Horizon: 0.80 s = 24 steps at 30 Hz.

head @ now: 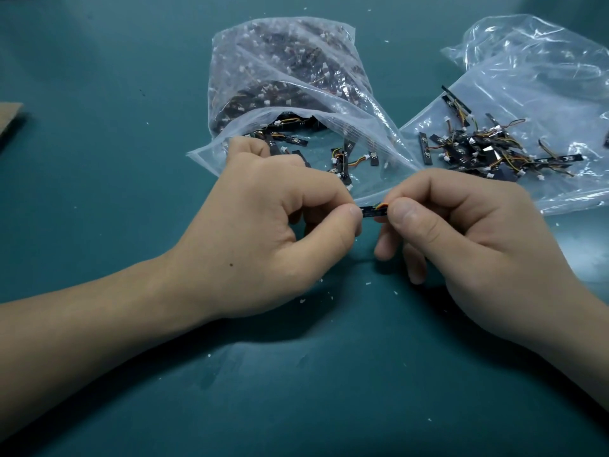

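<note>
Pinching what, these two hands?

A small black circuit strip (pixel 372 211) with a short tail of coloured wires (pixel 382 205). The left hand (pixel 263 232) pinches one end between thumb and forefinger. The right hand (pixel 468 245) pinches the other end, where the wires leave. The remaining fingers of both hands curl loosely underneath. The strip sits level between the two thumbs, just above the bench (pixel 99 209).

Why hold it at both ends?

My reading is that each hand steadies one part while the wires are worked at the strip. Whether they are being pulled off or pushed on, I cannot tell. Held low and central, the strip sits straight under the eye.

Where do the strips come from?

Just beyond the left hand's knuckles lies a clear plastic bag (pixel 290 77) packed with the same strips. Its mouth opens toward the hands, likely so that one can be drawn out without lifting the bag.

And by the right hand?

Beyond it, and out to its right, a second clear bag (pixel 543 77) lies flattened. A loose pile of strips (pixel 487 153) with tangled wires rests on it, as far as I can tell. It probably keeps one batch apart from the full bag.

Anything else?

Far out past the left hand there is a corner of cardboard (pixel 10 120). White flecks (pixel 301 300) dot the bench around both hands.
</note>
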Tool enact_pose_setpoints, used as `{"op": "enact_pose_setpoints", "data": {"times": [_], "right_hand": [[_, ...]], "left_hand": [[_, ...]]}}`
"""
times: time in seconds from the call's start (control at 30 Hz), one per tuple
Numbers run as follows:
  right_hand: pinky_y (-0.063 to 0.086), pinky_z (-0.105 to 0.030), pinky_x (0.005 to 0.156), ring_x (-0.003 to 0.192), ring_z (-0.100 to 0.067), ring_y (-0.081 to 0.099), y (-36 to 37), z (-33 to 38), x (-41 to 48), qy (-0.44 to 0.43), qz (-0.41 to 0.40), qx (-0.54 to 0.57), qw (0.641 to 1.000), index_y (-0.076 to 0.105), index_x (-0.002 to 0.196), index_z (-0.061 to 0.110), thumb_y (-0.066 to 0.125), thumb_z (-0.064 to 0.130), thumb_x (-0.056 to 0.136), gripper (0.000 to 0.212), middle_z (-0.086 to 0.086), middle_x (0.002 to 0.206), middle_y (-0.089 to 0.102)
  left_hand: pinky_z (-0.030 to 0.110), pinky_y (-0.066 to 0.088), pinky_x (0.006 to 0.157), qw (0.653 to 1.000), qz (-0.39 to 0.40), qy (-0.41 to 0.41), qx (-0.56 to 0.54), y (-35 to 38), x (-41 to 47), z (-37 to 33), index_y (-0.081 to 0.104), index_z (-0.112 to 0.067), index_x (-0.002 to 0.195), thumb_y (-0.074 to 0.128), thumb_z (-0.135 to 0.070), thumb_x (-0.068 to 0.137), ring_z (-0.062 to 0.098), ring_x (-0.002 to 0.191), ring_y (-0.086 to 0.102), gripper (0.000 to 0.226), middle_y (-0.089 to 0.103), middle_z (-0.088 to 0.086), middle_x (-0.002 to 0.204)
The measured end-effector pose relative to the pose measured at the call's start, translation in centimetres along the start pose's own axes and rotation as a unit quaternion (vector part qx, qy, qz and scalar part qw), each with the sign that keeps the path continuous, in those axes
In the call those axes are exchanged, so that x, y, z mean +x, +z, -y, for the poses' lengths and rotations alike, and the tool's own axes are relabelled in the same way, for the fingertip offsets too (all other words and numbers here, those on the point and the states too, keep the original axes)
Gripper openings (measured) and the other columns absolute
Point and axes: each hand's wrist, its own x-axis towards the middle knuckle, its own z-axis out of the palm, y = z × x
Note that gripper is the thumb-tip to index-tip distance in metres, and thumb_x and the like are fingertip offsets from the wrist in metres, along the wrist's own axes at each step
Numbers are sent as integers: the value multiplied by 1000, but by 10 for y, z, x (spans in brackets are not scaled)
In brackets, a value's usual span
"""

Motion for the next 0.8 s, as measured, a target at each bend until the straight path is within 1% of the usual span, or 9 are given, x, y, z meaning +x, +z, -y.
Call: {"op": "enact_pose_setpoints", "data": {"times": [0.1,0.3,0.4,0.53,0.6,0.67,0.8], "right_hand": [[49,-36,49,49,-17,60,-1,1,0,-19,5,-22,1000,64,85,26,54,38,100,21,5,76,75],[49,-27,50,49,-15,60,-1,2,0,-25,3,-21,999,64,88,25,56,31,102,17,7,77,75],[49,-31,50,49,-16,60,-1,2,0,-24,4,-23,999,64,88,25,55,34,100,18,6,76,74],[49,-31,50,50,-17,60,-1,1,0,-26,1,-24,999,64,87,25,54,35,99,19,5,76,74],[50,-33,50,51,-19,61,0,0,0,-21,0,-14,1000,65,89,25,54,37,99,20,4,76,74],[51,-33,51,52,-21,61,0,-1,0,-11,0,9,1000,68,97,25,54,39,98,20,1,76,74],[51,-29,52,52,-19,61,-1,-3,-1,-2,6,44,999,68,105,29,58,40,94,18,-2,77,75]], "left_hand": [[33,30,86,1000,1,-1,5,1,0,0,74,-24,71,67,-25,89,3,64,52,20,58,-11,60],[34,31,85,1000,5,3,6,1,0,0,73,-23,71,66,-24,89,4,63,51,20,58,-10,60],[32,31,86,1000,5,1,7,0,1,0,73,-22,70,66,-23,89,5,63,52,21,59,-9,60],[31,31,86,1000,9,-1,10,1,1,-1,73,-21,69,66,-23,89,8,63,53,22,59,-8,59],[32,31,86,1000,7,-5,4,0,1,-1,72,-21,69,65,-24,90,8,63,54,22,60,-8,60],[32,31,86,1000,5,-8,-2,-1,0,-1,72,-21,69,62,-26,90,8,64,55,24,60,-9,60],[32,32,88,1000,-8,-21,-1,0,0,-1,71,-20,67,62,-26,90,9,64,53,25,58,-9,58]]}}
